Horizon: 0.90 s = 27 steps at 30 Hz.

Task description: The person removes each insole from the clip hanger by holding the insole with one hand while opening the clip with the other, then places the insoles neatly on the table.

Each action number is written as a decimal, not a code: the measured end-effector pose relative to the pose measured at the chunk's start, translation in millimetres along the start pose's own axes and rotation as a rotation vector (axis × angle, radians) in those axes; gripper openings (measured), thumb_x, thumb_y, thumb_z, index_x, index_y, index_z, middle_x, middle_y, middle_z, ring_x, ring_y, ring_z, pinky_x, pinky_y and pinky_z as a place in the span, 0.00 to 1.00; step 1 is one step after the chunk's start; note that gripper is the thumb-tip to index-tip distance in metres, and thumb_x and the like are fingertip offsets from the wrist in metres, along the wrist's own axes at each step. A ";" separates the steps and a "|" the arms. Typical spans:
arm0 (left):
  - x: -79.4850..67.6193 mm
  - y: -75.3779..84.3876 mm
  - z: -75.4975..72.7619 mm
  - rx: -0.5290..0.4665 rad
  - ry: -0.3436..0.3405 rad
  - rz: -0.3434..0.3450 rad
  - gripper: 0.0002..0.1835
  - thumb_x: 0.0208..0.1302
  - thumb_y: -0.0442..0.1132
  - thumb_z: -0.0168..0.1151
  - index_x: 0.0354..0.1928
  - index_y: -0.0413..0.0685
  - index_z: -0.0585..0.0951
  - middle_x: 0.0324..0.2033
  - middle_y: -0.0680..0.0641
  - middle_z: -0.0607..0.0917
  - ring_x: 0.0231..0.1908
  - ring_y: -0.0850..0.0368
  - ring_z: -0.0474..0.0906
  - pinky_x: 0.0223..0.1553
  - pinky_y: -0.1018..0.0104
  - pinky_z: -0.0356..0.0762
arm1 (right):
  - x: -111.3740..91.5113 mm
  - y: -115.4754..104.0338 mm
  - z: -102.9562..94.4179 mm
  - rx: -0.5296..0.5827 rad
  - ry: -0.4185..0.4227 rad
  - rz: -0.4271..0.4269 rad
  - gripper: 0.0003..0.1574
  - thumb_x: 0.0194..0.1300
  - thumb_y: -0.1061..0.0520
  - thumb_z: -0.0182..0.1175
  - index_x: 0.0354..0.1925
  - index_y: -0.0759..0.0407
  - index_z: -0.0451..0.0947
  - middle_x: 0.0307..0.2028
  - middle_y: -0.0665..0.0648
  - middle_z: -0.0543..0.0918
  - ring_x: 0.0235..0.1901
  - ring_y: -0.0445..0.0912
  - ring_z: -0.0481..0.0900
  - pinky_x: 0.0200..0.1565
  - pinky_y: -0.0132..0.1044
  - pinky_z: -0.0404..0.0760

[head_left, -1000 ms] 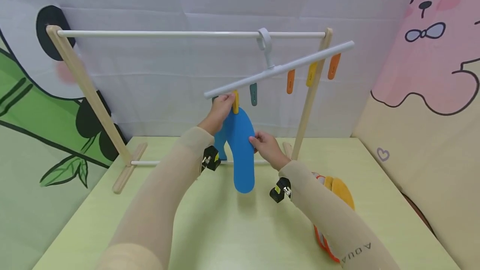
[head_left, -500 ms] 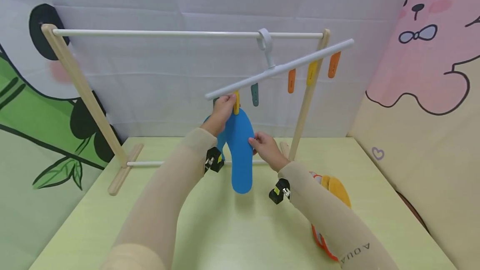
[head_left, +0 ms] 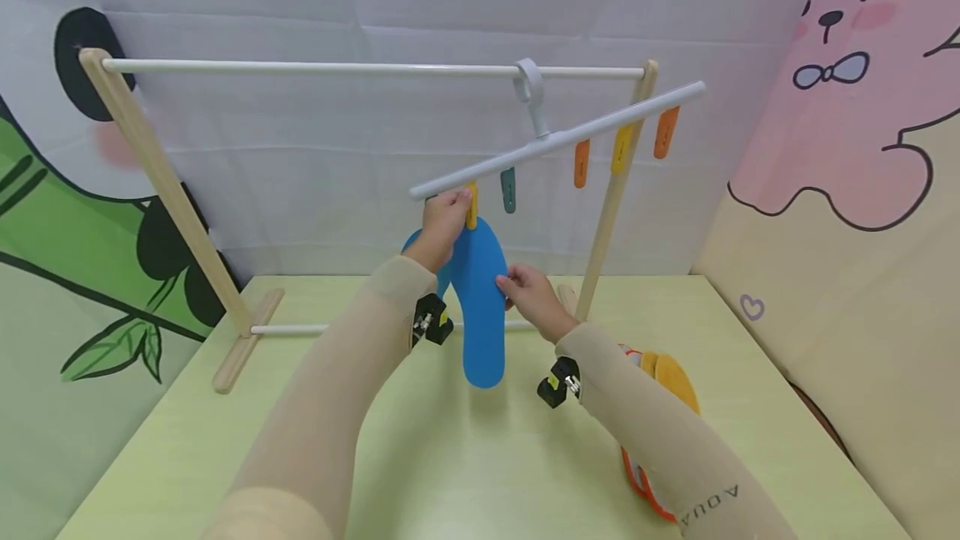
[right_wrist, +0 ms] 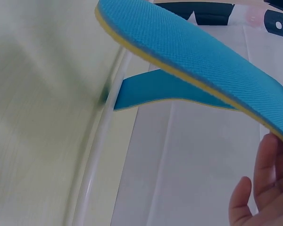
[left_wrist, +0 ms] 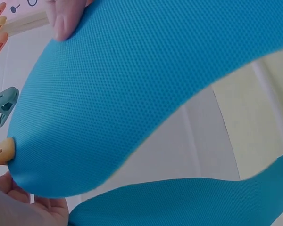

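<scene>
In the head view, a white hanger [head_left: 555, 141] hangs tilted, its left end low. My left hand [head_left: 441, 227] pinches a yellow clip [head_left: 472, 208] near that end. Directly below, the rounded top of a blue insole [head_left: 484, 307] meets the clip; the left wrist view shows the insole edge at the clip's mouth. My right hand [head_left: 537, 300] holds the insole's right edge between thumb and fingers. Behind it hangs a second blue insole [left_wrist: 188, 202], its upper end hidden by my left hand in the head view.
Farther right along the hanger are a teal clip [head_left: 508, 190], two orange clips and a yellow one. A wooden rack [head_left: 168, 186] with white rods carries the hanger. Orange-trimmed shoes with a yellow lining [head_left: 675, 386] lie on the table [head_left: 420, 457], partly behind my right sleeve.
The second insole has shifted slightly left behind my left hand. Both hands keep their holds on the clip and the front insole; the view has turned a little.
</scene>
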<state>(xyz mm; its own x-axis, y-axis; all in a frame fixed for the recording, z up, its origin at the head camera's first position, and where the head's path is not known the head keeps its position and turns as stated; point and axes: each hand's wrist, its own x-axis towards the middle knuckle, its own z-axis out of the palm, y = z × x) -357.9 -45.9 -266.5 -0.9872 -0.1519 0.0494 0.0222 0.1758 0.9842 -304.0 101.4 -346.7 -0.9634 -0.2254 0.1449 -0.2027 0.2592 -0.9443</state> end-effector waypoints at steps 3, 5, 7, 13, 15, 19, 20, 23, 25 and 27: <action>-1.3 1.6 -0.2 -0.006 0.015 -0.007 0.19 0.74 0.45 0.50 0.46 0.33 0.79 0.50 0.39 0.77 0.44 0.51 0.68 0.51 0.58 0.67 | 0.4 -0.8 -0.5 0.001 -0.001 0.001 0.12 0.74 0.61 0.50 0.41 0.72 0.73 0.30 0.60 0.80 0.28 0.43 0.76 0.44 0.48 0.79; -2.6 2.4 -0.3 -0.016 0.023 -0.002 0.18 0.74 0.44 0.51 0.44 0.32 0.78 0.49 0.39 0.77 0.43 0.51 0.67 0.50 0.58 0.67 | 0.6 -0.9 -0.5 0.003 0.001 0.000 0.12 0.74 0.61 0.50 0.41 0.72 0.73 0.30 0.59 0.80 0.28 0.42 0.76 0.43 0.47 0.79; -4.0 3.3 -0.7 -0.026 0.030 -0.003 0.18 0.73 0.44 0.51 0.44 0.33 0.79 0.49 0.40 0.77 0.44 0.51 0.68 0.50 0.59 0.67 | 0.5 -0.6 -0.3 0.007 0.004 -0.002 0.12 0.74 0.61 0.50 0.41 0.72 0.73 0.30 0.59 0.80 0.27 0.42 0.76 0.43 0.48 0.79; -4.9 4.5 -0.5 -0.026 0.041 -0.006 0.18 0.73 0.44 0.52 0.46 0.34 0.80 0.52 0.40 0.77 0.49 0.50 0.72 0.55 0.59 0.70 | 0.2 1.7 0.2 0.017 0.002 0.004 0.13 0.74 0.61 0.49 0.42 0.72 0.73 0.30 0.60 0.80 0.27 0.43 0.76 0.44 0.50 0.78; -4.8 4.3 0.0 -0.025 0.047 -0.004 0.16 0.72 0.44 0.53 0.41 0.35 0.80 0.51 0.40 0.78 0.47 0.50 0.71 0.52 0.59 0.70 | -0.2 2.6 0.1 0.016 0.001 0.001 0.12 0.74 0.61 0.49 0.42 0.72 0.73 0.30 0.60 0.80 0.27 0.43 0.76 0.44 0.50 0.78; -5.2 4.1 0.5 -0.047 0.048 -0.005 0.14 0.72 0.44 0.53 0.32 0.40 0.75 0.50 0.40 0.77 0.45 0.51 0.70 0.50 0.58 0.69 | -0.2 4.8 -1.4 0.013 0.006 -0.009 0.12 0.73 0.61 0.50 0.42 0.73 0.73 0.30 0.60 0.80 0.27 0.42 0.76 0.45 0.51 0.78; -5.6 4.2 0.5 -0.053 0.046 -0.010 0.15 0.72 0.44 0.54 0.30 0.41 0.75 0.50 0.40 0.77 0.46 0.50 0.70 0.50 0.58 0.69 | -0.2 5.6 -2.2 0.008 0.009 -0.011 0.12 0.73 0.61 0.50 0.42 0.73 0.73 0.30 0.60 0.80 0.27 0.42 0.76 0.44 0.50 0.78; -6.5 4.0 0.9 -0.068 0.041 -0.016 0.15 0.72 0.44 0.54 0.28 0.43 0.74 0.52 0.40 0.77 0.47 0.50 0.71 0.52 0.58 0.69 | -0.4 7.5 -4.4 0.004 0.016 -0.013 0.12 0.73 0.62 0.50 0.42 0.73 0.73 0.30 0.60 0.80 0.27 0.42 0.76 0.41 0.45 0.79; -7.2 3.7 1.6 -0.072 0.040 -0.013 0.15 0.72 0.44 0.54 0.28 0.42 0.73 0.53 0.39 0.77 0.48 0.49 0.71 0.53 0.57 0.68 | -0.9 8.2 -5.2 0.004 0.020 -0.010 0.12 0.73 0.62 0.50 0.41 0.73 0.73 0.30 0.59 0.80 0.27 0.42 0.76 0.39 0.41 0.79; -7.4 2.6 2.6 -0.077 0.041 -0.005 0.15 0.72 0.44 0.54 0.29 0.41 0.74 0.53 0.39 0.77 0.48 0.49 0.71 0.52 0.57 0.69 | -1.3 9.4 -5.0 0.010 0.020 -0.005 0.12 0.73 0.62 0.50 0.41 0.73 0.73 0.29 0.59 0.80 0.26 0.42 0.76 0.40 0.42 0.79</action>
<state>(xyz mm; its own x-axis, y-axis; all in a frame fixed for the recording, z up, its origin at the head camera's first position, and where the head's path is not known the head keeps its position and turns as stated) -350.9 -41.8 -264.7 -0.9801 -0.1921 0.0501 0.0312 0.1000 0.9945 -305.5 108.8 -354.3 -0.9658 -0.2076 0.1552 -0.2056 0.2491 -0.9464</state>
